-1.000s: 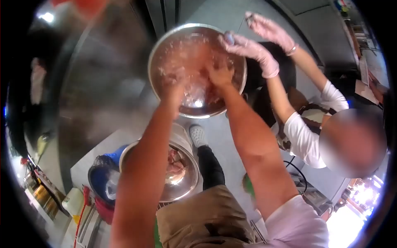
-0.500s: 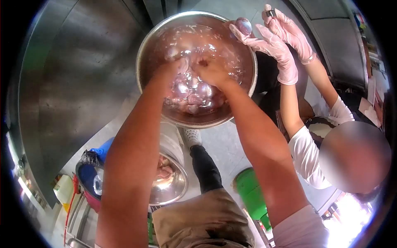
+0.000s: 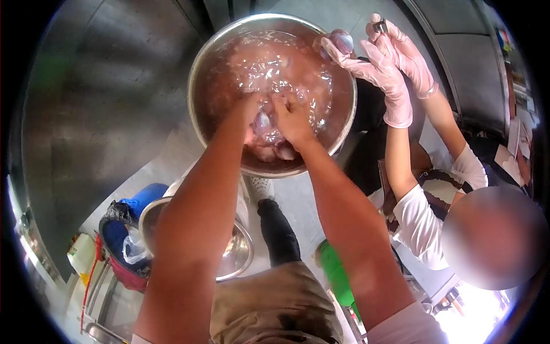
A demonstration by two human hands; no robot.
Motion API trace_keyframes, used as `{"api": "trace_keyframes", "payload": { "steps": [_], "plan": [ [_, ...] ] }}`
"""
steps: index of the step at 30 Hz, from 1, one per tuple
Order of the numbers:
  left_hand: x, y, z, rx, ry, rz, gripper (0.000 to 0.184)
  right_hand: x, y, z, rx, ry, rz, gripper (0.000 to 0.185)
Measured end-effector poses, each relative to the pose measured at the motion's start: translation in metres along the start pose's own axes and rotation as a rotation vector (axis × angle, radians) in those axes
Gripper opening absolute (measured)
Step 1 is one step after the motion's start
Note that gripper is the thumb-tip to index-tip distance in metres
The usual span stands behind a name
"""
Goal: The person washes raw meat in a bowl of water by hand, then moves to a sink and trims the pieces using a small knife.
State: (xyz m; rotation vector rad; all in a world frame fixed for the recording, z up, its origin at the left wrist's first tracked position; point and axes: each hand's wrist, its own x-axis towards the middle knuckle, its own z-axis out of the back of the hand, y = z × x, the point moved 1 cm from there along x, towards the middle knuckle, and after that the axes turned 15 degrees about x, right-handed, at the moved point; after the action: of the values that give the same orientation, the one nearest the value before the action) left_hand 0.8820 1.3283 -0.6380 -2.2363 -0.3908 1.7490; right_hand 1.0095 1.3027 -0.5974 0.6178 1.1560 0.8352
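Observation:
A large steel bowl [image 3: 193,97] holds cloudy pinkish water and several pale, purplish meat pieces [image 3: 262,123]. Both my hands are in it, near the side closest to me. My left hand [image 3: 250,110] is partly under the water at the left of the pieces, its fingers hidden. At their right, my right hand [image 3: 293,120] has its fingers curled against the pieces; what it grips, if anything, is too unclear to tell. By the bowl's right rim, a co-worker's pink-gloved hand [image 3: 378,74] holds a round purplish piece [image 3: 342,41].
The co-worker's other gloved hand [image 3: 404,54] holds a small metal item [image 3: 380,26]. Below my left arm stands a second steel bowl [image 3: 243,258]. A blue bin [image 3: 114,232] with plastic bags is at the lower left, a green container [image 3: 337,275] at the lower right.
Both my hands have drawn back toward the near side of the bowl, and the meat pieces now lie gathered there. The green container came into view. The co-worker's hands stay beside the rim.

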Motion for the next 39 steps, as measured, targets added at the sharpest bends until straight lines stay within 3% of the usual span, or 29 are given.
{"api": "trace_keyframes", "payload": {
  "steps": [3, 6, 10, 14, 24, 27, 39],
  "plan": [
    [-0.014, 0.006, 0.006, -0.093, 0.107, 0.133, 0.044, 0.000, -0.020, -0.007, 0.036, 0.017, 0.039, 0.048],
    [-0.046, 0.000, -0.009, -0.301, 0.107, 0.111, 0.042, -0.006, -0.006, -0.010, 0.119, -0.003, 0.019, 0.046],
    [-0.028, 0.026, -0.017, -0.464, 0.151, -0.056, 0.041, 0.000, -0.010, -0.026, 0.318, -0.048, 0.120, 0.041],
    [-0.037, 0.026, -0.031, -0.664, -0.075, -0.218, 0.037, -0.003, -0.002, -0.036, 0.555, 0.029, 0.131, 0.037],
    [-0.076, -0.001, -0.042, -0.602, -0.147, -0.414, 0.031, -0.023, 0.037, -0.029, 0.733, -0.037, 0.350, 0.030],
    [-0.092, -0.004, -0.045, -0.582, -0.114, -0.438, 0.031, -0.028, 0.036, -0.026, 0.531, -0.135, 0.440, 0.029],
    [-0.111, -0.010, -0.050, -0.577, -0.109, -0.479, 0.033, -0.042, 0.045, -0.026, 0.559, -0.215, 0.461, 0.030]
  ]
}}
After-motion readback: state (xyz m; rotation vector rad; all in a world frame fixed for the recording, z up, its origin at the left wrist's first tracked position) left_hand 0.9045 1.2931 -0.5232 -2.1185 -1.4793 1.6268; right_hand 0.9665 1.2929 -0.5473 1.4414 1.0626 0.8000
